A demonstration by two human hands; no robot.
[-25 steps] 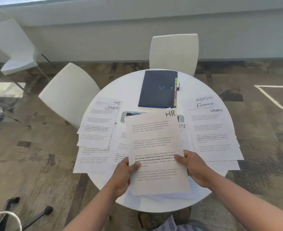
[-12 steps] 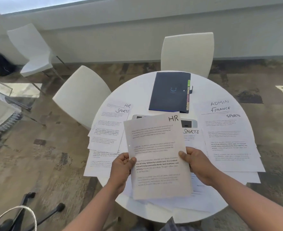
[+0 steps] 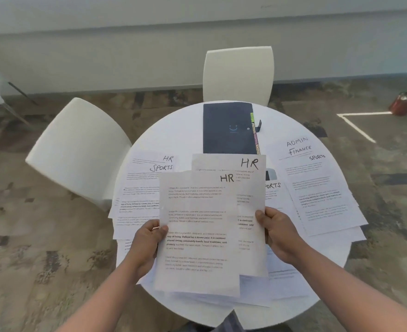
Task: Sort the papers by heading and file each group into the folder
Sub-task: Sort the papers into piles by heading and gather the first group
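Note:
Two sheets headed HR are held above the round white table [image 3: 178, 130]. My left hand [image 3: 147, 245] grips the front HR sheet [image 3: 197, 231] at its left edge. My right hand [image 3: 279, 233] grips the rear HR sheet [image 3: 250, 188] at its right edge, offset up and to the right behind the front one. A dark folder [image 3: 229, 128] with coloured tabs lies shut at the table's far side. Papers headed HR and SPORTS [image 3: 145, 185] are spread on the left, and papers headed ADMIN, FINANCE and SPORTS [image 3: 317, 185] on the right.
One white chair [image 3: 238, 73] stands behind the table and another [image 3: 78, 149] at its left. More loose sheets [image 3: 281, 281] lie under my hands near the front edge. A grey device [image 3: 272, 174] peeks out behind the held sheets. A red object [image 3: 403, 104] sits on the floor far right.
The single stack in both hands has split into two sheets, the rear one now shifted up and right in my right hand. The view has tilted down and closer to the table.

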